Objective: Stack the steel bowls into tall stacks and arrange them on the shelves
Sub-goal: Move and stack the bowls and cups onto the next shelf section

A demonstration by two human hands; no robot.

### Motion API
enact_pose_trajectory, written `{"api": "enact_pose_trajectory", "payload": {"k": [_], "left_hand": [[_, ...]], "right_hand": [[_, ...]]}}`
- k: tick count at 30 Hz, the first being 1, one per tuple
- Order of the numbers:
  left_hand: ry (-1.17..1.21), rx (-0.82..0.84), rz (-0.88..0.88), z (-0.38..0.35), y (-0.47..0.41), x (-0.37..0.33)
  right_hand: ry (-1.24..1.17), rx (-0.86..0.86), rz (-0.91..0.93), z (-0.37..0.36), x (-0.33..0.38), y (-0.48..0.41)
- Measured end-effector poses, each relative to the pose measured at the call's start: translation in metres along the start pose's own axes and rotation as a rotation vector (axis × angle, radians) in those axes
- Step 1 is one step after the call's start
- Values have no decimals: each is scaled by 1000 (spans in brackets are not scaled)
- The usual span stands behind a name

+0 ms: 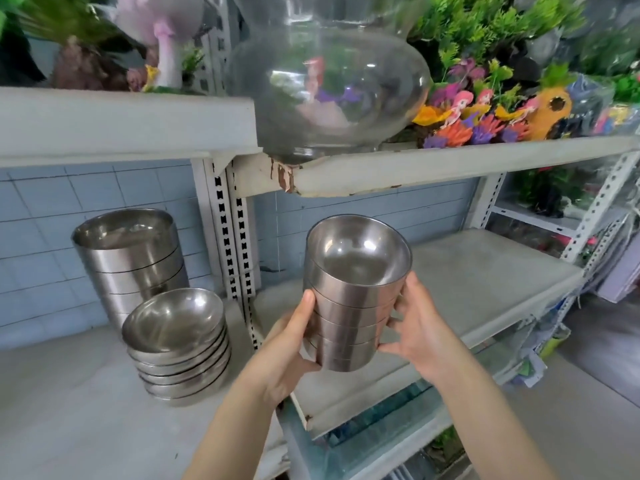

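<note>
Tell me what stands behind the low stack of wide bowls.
A taller bowl stack, backed by the blue tiled wall; the low stack covers its base.

A pale blue tiled wall (52, 237) with dark grout lines closes the back of a rack built on white slotted steel uprights (221, 233). Two dusty grey boards meet at these uprights, the left lower shelf (62, 393) and the right lower shelf (485, 271). Above them run the off-white left upper shelf (121, 123) and the right upper shelf (433, 168), whose front left corner is chipped to rusty brown. A clear round glass fishbowl (329, 98) stands at that corner. Green plastic plants (485, 26) and bright aquarium ornaments (467, 123) stand along the same shelf. A pink mushroom ornament (166, 39) stands on the left upper shelf. Grey floor (588, 410) shows past the right edge. The light is soft and even.
</note>
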State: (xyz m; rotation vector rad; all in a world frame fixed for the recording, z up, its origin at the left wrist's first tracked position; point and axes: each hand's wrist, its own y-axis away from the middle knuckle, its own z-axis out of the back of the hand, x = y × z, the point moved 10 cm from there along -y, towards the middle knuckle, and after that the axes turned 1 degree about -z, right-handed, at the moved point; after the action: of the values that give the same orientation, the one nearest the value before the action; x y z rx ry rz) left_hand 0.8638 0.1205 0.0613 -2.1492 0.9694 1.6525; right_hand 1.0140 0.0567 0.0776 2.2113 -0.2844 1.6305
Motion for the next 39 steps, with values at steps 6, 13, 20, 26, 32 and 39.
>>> {"api": "enact_pose_trajectory", "payload": {"k": [6,13,20,26,32,39], "left_hand": [[-4,-86,8,6,-35,9],[42,-276,18,16,-55,16],[-11,-439,-22,21,-59,24],[-76,-552,-48,21,-60,28],[-374,-492,-227,7,-58,26],[-626,-555,-295,17,-72,40]], "right_hand": [[7,80,-81,10,-10,-55],[43,271,-187,6,-12,-110],[78,400,-223,1,-10,-126],[167,543,-200,-3,-6,-123],[292,606,56,-1,20,-124],[488,593,362,-7,59,-132]]}}
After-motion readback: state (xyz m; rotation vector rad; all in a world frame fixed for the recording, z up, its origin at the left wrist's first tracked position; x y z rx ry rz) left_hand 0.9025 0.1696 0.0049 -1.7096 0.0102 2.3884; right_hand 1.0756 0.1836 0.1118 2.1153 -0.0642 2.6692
